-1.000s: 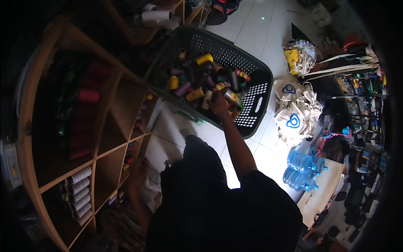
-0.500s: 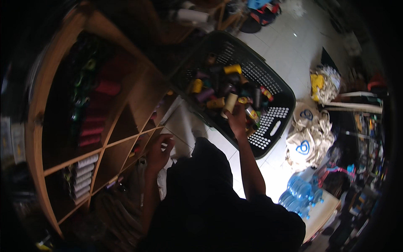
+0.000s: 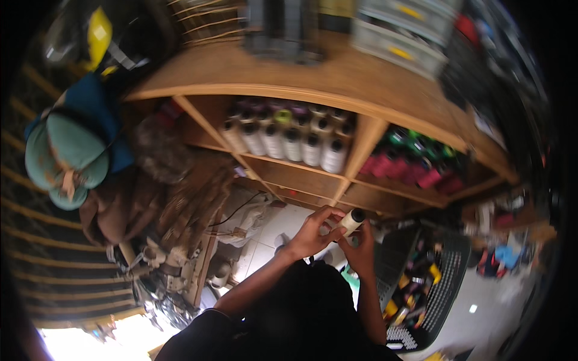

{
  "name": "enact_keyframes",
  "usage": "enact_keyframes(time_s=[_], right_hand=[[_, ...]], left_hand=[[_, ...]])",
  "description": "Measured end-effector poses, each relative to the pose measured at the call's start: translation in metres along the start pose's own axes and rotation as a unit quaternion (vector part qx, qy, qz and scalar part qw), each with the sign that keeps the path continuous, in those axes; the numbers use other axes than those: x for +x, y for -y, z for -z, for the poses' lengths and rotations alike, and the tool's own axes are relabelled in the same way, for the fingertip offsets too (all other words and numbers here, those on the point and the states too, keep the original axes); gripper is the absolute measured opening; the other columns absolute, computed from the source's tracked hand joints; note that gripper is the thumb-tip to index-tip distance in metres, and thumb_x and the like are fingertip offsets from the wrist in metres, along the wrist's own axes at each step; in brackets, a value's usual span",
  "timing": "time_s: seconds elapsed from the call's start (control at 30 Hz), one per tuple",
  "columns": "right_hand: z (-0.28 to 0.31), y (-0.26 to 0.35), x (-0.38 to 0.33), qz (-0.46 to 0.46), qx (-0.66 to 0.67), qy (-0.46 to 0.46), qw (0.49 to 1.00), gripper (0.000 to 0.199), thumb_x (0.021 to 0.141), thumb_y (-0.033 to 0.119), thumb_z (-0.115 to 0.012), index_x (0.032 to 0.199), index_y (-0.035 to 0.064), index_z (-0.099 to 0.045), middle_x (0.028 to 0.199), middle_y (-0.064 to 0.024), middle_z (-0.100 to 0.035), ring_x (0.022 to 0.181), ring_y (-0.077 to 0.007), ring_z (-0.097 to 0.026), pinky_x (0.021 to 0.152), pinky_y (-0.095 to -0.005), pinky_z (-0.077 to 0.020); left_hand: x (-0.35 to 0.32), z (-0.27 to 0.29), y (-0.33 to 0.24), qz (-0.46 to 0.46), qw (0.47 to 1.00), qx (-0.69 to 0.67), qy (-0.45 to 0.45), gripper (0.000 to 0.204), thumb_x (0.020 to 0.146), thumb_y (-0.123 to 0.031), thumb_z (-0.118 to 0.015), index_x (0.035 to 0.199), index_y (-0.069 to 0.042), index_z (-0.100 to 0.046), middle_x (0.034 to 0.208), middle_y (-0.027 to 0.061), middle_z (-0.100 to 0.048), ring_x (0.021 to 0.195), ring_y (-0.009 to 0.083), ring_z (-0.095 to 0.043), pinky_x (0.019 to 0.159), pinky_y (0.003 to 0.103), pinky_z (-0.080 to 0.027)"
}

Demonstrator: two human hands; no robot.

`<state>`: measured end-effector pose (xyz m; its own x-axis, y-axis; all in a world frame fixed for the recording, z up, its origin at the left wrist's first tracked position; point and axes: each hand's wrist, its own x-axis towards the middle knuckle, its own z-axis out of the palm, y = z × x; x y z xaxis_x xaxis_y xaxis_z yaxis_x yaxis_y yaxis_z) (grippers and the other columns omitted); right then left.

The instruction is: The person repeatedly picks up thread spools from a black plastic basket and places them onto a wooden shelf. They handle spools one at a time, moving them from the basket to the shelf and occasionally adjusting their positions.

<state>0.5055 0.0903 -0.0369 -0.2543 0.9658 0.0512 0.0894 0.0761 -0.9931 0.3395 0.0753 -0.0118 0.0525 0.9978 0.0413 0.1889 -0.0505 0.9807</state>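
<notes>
A cream thread spool [image 3: 350, 223] with a dark end is between my two hands, in front of the wooden shelf. My left hand [image 3: 314, 232] grips it from the left with bent fingers and thumb. From the right, my right hand [image 3: 360, 248] closes on its lower part. Beyond my hands, rows of white and cream thread cones [image 3: 292, 144] stand in one shelf compartment. Pink and green thread cones [image 3: 404, 168] fill the one to the right. A dark plastic basket [image 3: 453, 283] at lower right holds a jumble of coloured spools [image 3: 415, 283].
The wooden shelf [image 3: 289, 90] spans the view ahead, with grey drawers [image 3: 397, 37] on its top. To the left hang a green cap [image 3: 66, 156] and brown cloth [image 3: 126, 201], beside a slatted grille [image 3: 54, 256]. Clutter lies on the floor at right.
My view has swung left, from the basket to the shelf. My right hand has lifted the cream spool out of the basket, and my left hand has come onto it.
</notes>
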Motion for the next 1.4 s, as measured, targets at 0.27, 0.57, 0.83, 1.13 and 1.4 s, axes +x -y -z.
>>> enact_keyframes(time_s=[0.27, 0.57, 0.83, 1.13, 1.4], right_hand=[[-0.194, 0.023, 0.070, 0.082, -0.002, 0.215, 0.973, 0.048, 0.080, 0.010, -0.074, 0.120, 0.0027, -0.049, 0.105, -0.0095, -0.061, 0.095, -0.0205, -0.061, 0.079, -0.0336, -0.0489], [-0.386, 0.064, 0.165, 0.163, 0.040, 0.185, 0.968, 0.040, 0.083, 0.004, -0.068, 0.115, -0.0006, -0.046, 0.103, -0.0182, -0.064, 0.097, -0.0296, -0.066, 0.080, -0.0362, -0.0524], [-0.482, 0.048, 0.244, 0.273, -0.075, 0.058, 0.957, 0.034, 0.081, 0.007, -0.065, 0.112, 0.0022, -0.051, 0.103, -0.0193, -0.058, 0.098, -0.0367, -0.058, 0.083, -0.0428, -0.0462], [-0.536, 0.054, 0.271, 0.238, -0.080, 0.111, 0.962, 0.038, 0.086, 0.009, -0.059, 0.122, 0.0050, -0.049, 0.121, -0.0205, -0.053, 0.113, -0.0395, -0.053, 0.091, -0.0464, -0.0441], [-0.559, 0.040, 0.289, 0.149, -0.030, 0.120, 0.981, 0.042, 0.086, 0.006, -0.058, 0.126, 0.0024, -0.046, 0.123, -0.0245, -0.052, 0.115, -0.0424, -0.051, 0.092, -0.0477, -0.0439]], left_hand=[[-0.062, 0.166, 0.011, 0.011, 0.958, 0.056, -0.280, 0.034, 0.085, -0.003, -0.068, 0.117, 0.001, -0.057, 0.110, 0.0102, -0.063, 0.100, 0.0185, -0.062, 0.082, 0.033, -0.053], [-0.013, 0.328, 0.044, -0.038, 0.888, 0.084, -0.451, 0.028, 0.087, 0.000, -0.063, 0.114, 0.004, -0.058, 0.105, 0.0149, -0.063, 0.096, 0.0209, -0.064, 0.082, 0.032, -0.053], [0.045, 0.413, 0.068, -0.029, 0.860, 0.029, -0.509, 0.021, 0.087, 0.000, -0.061, 0.108, 0.003, -0.059, 0.113, 0.0182, -0.062, 0.104, 0.0241, -0.063, 0.086, 0.033, -0.051], [0.067, 0.471, 0.123, -0.005, 0.775, 0.120, -0.620, 0.026, 0.082, -0.004, -0.069, 0.105, 0.001, -0.060, 0.097, 0.0137, -0.062, 0.088, 0.0242, -0.061, 0.082, 0.036, -0.048], [0.065, 0.468, 0.080, 0.115, 0.766, 0.133, -0.618, 0.019, 0.083, -0.008, -0.067, 0.096, 0.006, -0.067, 0.090, 0.0199, -0.071, 0.086, 0.0259, -0.069, 0.081, 0.035, -0.050]])
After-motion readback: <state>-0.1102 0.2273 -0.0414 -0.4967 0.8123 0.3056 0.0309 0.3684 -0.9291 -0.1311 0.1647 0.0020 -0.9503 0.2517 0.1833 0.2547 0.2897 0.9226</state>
